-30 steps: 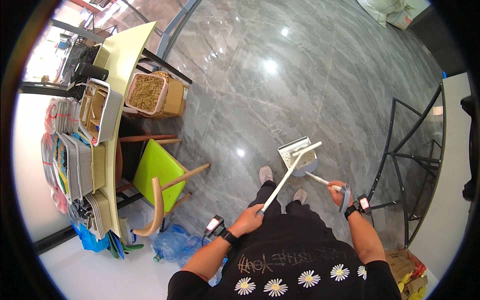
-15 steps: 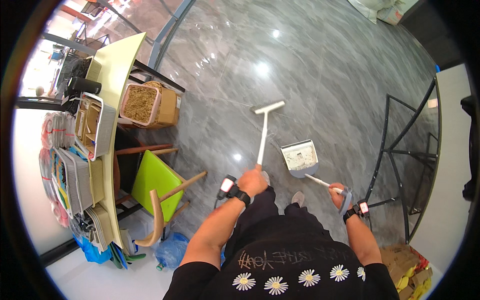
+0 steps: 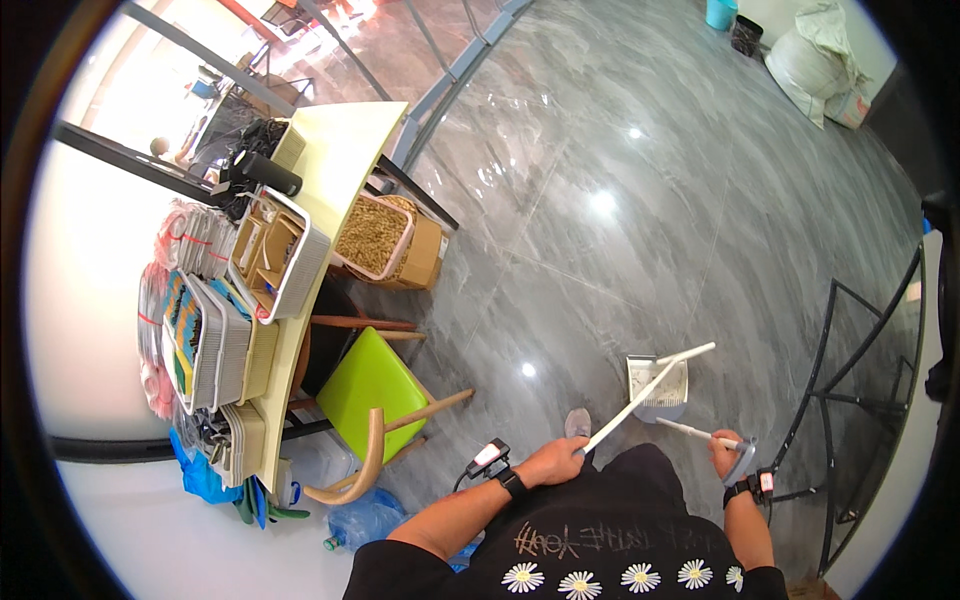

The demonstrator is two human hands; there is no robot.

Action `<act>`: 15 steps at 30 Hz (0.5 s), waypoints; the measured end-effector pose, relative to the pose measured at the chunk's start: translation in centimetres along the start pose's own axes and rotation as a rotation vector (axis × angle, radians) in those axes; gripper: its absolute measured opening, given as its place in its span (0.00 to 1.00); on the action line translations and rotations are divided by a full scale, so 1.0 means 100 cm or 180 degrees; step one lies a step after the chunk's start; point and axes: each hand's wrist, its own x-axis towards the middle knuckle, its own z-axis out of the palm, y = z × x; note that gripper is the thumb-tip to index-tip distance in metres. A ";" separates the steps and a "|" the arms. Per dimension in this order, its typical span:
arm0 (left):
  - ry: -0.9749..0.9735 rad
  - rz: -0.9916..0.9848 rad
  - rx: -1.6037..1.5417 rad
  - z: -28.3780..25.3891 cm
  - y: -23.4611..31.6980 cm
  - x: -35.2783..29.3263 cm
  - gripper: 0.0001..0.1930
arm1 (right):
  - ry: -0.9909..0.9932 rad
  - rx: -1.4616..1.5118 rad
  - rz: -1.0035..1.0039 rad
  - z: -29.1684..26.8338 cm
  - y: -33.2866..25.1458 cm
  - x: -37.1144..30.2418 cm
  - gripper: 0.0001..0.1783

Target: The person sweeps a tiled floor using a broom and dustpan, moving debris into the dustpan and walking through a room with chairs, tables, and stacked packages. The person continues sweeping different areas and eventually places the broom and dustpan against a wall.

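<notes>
My left hand point(image 3: 556, 461) is closed round the handle of a white broom point(image 3: 632, 406), which slants away to the right. The broom's head lies at the mouth of a white and grey dustpan point(image 3: 657, 402), partly over its opening. My right hand point(image 3: 727, 455) grips the dustpan's long handle near its grey end. The pan rests on the grey floor and holds some pale debris, too small to make out. Each wrist wears a black strap with a small device on it.
At left stands a pale yellow table point(image 3: 345, 135) loaded with baskets. Beside it are a green chair point(image 3: 372, 388), a basket of brown pellets point(image 3: 372, 237) and a blue water jug point(image 3: 365, 520). A black metal frame point(image 3: 822, 392) stands at right; white sacks point(image 3: 810, 60) lie far right.
The broom head has swung right and nearer, from the open floor to the dustpan. My view has shifted, so the table and chair appear farther right. Both hands keep their holds.
</notes>
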 end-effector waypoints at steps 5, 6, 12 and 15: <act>0.0323 -0.0212 -0.0341 -0.033 0.030 0.023 0.25 | 0.0139 0.0272 -0.0101 -0.010 -0.033 0.020 0.06; 0.0443 -0.0215 -0.0410 -0.041 0.036 0.031 0.25 | 0.0142 0.0319 -0.0079 -0.014 -0.042 0.027 0.06; 0.0636 -0.0555 -0.1001 -0.100 0.081 0.067 0.26 | 0.0160 0.0337 -0.0198 -0.040 -0.103 0.097 0.06; 0.0802 -0.0910 -0.1320 -0.125 0.114 0.075 0.26 | 0.0005 0.0317 -0.0309 -0.058 -0.138 0.138 0.06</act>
